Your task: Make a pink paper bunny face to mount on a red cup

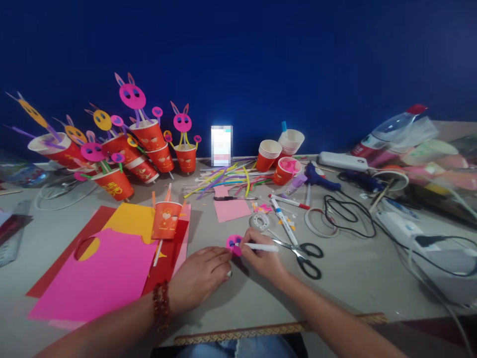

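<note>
Disc (234,244): small, pink, bearing dark blue marks; lies on the tabletop (346,293) between the two hands, marked side up, right edge partly covered by fingers.

Right hand (260,252): fingers closed narrowly around a white pen (265,247), low on its barrel, over the disc. Exact tip contact cannot be made out.

Left hand (208,271): palm down, fingers extended close together, fingertips at the disc's left edge. A small pale piece (229,274) shows by the thumb; cannot tell whether it is gripped or only lies there.

Handling (judged): disc looks like paper, so very light, thin, easily creased; best steadied by a fingertip at the rim, off the marks. Pen probably light, stiff, smooth; best taken near the writing end.

Orientation: disc is roughly round, no clear long axis. Pen's long axis runs nearly left to right across the tabletop, writing end leftward over the disc, blunt end rightward, towards the scissors (303,256) but apart from them.

Nearby: tape roll (260,222) just beyond the right hand; red cup (166,221) and pink sheet (112,278) left of the left hand.
</note>
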Tool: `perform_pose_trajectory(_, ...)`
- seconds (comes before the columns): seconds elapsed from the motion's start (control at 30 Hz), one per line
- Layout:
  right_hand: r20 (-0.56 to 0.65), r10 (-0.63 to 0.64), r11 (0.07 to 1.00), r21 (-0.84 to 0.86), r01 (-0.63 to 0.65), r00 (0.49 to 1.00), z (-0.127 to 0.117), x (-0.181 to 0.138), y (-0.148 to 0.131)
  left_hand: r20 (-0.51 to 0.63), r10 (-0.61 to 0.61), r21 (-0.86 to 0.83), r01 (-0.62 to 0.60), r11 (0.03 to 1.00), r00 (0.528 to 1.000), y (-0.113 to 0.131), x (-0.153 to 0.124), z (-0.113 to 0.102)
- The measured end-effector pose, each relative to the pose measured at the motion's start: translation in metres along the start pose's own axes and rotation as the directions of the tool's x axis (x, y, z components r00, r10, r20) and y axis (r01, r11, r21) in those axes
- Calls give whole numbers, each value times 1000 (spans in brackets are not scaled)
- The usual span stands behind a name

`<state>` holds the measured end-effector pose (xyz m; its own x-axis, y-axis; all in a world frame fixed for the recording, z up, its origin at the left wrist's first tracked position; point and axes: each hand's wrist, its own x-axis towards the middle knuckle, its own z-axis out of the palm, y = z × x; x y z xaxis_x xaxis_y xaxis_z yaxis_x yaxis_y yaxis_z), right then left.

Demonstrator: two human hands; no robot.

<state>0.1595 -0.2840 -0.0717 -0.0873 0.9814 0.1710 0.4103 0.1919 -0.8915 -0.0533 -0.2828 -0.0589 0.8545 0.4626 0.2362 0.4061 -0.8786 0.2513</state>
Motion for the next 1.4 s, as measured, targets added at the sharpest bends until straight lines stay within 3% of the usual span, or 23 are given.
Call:
perform_pose_trajectory(0.2, -41, -3, 1000, 17, 3, 999, 0, 0, 1, 1, 8, -5, -8, 1000, 1000, 0, 0, -1)
perform_pose_trajectory(0.63, 53, 19, 998, -59, -16, 998, 0, 0, -3, -10, -2, -3, 2, 1000, 1000, 1, 0, 1)
perform_pose_trajectory(1.2, -1, -4, 999, -45, 4, 1000, 1, 0, -3, -28, 6, 3, -6, 1000, 1000, 0, 1, 1)
perform_pose_trajectory(1.4, 40, -2, 997, -71, 5, 999, 0, 0, -2, -25, 3, 3, -3, 1000, 1000, 1, 1, 1)
